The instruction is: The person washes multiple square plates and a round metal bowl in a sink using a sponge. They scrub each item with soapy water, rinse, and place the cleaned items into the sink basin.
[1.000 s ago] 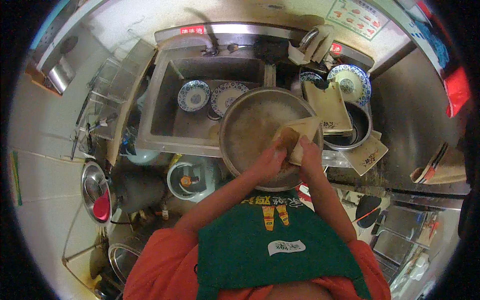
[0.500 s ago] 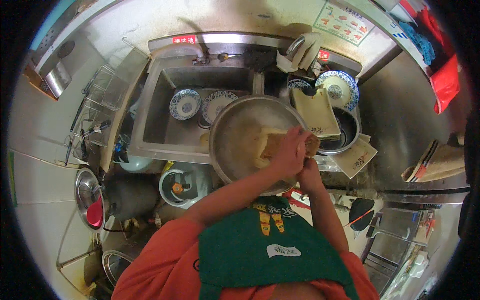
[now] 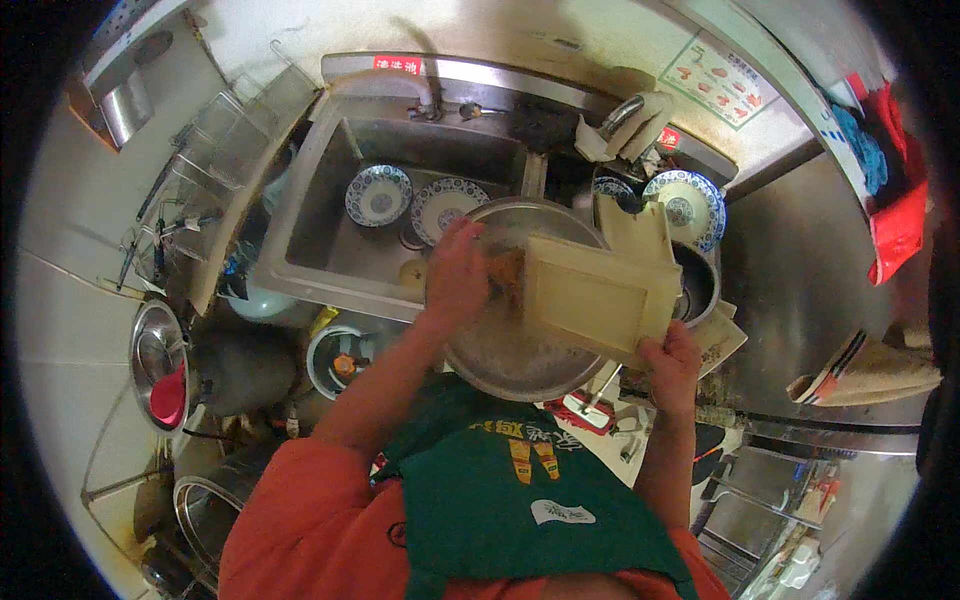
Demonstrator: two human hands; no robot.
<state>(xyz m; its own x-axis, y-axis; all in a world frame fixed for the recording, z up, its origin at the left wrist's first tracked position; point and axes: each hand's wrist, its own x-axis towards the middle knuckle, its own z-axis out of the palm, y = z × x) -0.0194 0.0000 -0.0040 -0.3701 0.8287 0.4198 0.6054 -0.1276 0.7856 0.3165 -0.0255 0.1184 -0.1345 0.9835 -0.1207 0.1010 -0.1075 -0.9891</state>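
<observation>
Cream-coloured rectangular tray (image 3: pixel 597 297) is held tilted above a large round metal basin (image 3: pixel 505 350), which sits at the front right corner of the sink (image 3: pixel 330 270) and overlaps its front rim. Right hand (image 3: pixel 672 362) is clamped on the tray's lower right corner, fingers wrapped over the edge. Left hand (image 3: pixel 455 275) is closed around a brownish scrubbing pad (image 3: pixel 507 280), pressed against the tray's left edge; the pad is partly hidden by the hand and its exact make cannot be told. Basin interior appears wet and greyish. Inside the sink, toward its back, lie two blue-and-white patterned plates: one (image 3: pixel 378 194) nearer the left wall, the other (image 3: pixel 447 204) just beside it and close to the basin's rim. A tap (image 3: pixel 385 85) projects over the sink's back edge. Right of the sink, behind the tray, a second cream tray (image 3: pixel 632 218) stands on edge, and a further blue-and-white plate (image 3: pixel 685 205) rests at the back of the right-hand counter. A dark round pot (image 3: pixel 700 283) is partly visible beyond the tray's right side. Below the sink's front rim stands a white bucket (image 3: pixel 340 360). At far left, a steel bowl (image 3: pixel 160 365) holds a red item. The person wears an orange top with a green apron (image 3: pixel 520 500).
</observation>
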